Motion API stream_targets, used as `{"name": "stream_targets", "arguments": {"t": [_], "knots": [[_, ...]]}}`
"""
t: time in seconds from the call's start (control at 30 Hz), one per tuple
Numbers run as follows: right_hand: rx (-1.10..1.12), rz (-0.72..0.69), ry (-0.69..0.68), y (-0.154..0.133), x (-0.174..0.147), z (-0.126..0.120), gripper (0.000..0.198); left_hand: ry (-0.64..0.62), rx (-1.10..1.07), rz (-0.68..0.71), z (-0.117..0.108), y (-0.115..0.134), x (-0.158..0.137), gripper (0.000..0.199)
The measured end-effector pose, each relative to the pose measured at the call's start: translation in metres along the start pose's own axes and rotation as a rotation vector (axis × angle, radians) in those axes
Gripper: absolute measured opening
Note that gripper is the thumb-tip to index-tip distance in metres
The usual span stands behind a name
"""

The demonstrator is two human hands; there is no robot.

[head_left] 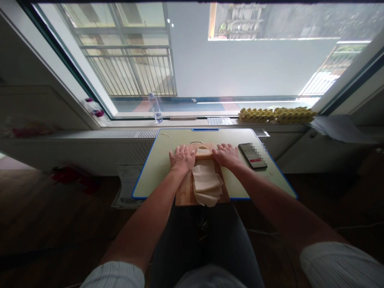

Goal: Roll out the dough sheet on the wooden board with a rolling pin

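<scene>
A wooden rolling pin (204, 157) lies crosswise over a thin sheet of pale dough (207, 180). On the pin's left end rests my left hand (182, 158), palm down with its fingers stretched forward. My right hand (226, 155) lies the same way over the right end, so both ends of the pin are hidden. Beyond the pin a short rounded edge of dough shows. Toward me the sheet hangs in loose folds, down to the near edge of a wooden cutting board (184, 192). A metal handle (196, 143) sits at the board's far end.
The board stands on a small blue-edged table (156, 160). A phone (252, 156) lies right of my right hand; thin dough scraps (165, 135) are at the far left corner. Along the windowsill are a clear bottle (155, 108), a pink-labelled bottle (95, 109) and yellow egg trays (276, 115).
</scene>
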State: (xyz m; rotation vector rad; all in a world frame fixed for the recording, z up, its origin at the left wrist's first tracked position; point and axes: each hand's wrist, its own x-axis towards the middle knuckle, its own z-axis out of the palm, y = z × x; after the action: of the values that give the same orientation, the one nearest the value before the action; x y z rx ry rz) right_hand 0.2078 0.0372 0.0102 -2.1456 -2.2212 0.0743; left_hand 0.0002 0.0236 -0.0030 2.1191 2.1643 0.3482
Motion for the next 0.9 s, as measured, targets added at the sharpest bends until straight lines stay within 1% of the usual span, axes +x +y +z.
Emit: {"name": "stream_targets", "arguments": {"t": [0.17,0.23,0.33,0.43,0.53,0.73,0.83,0.9], "knots": [[-0.02,-0.015,-0.013,-0.003,-0.024,-0.008,0.055,0.025,0.019,-0.004,0.002,0.0,-0.022,0.068],[-0.024,-0.014,-0.019,-0.004,-0.025,-0.01,0.056,0.015,0.021,-0.014,0.001,0.001,-0.023,0.068],[-0.034,-0.028,-0.024,-0.005,-0.018,-0.011,0.055,0.006,0.012,-0.028,-0.001,0.003,-0.014,0.066],[-0.018,-0.04,-0.022,-0.006,-0.002,-0.01,0.052,0.017,0.011,-0.032,-0.001,0.004,0.002,0.064],[0.03,-0.021,-0.011,-0.007,0.021,-0.007,0.053,-0.002,0.012,-0.049,0.001,0.003,0.024,0.062],[0.163,0.062,-0.021,-0.004,0.074,0.003,0.07,-0.077,0.011,-0.071,0.001,0.0,0.066,0.065],[0.198,0.083,-0.035,-0.004,0.096,0.005,0.076,-0.112,0.003,-0.084,0.001,-0.003,0.084,0.066],[0.214,0.095,-0.02,-0.006,0.109,0.005,0.079,-0.118,-0.001,-0.086,0.002,-0.004,0.095,0.064]]}}
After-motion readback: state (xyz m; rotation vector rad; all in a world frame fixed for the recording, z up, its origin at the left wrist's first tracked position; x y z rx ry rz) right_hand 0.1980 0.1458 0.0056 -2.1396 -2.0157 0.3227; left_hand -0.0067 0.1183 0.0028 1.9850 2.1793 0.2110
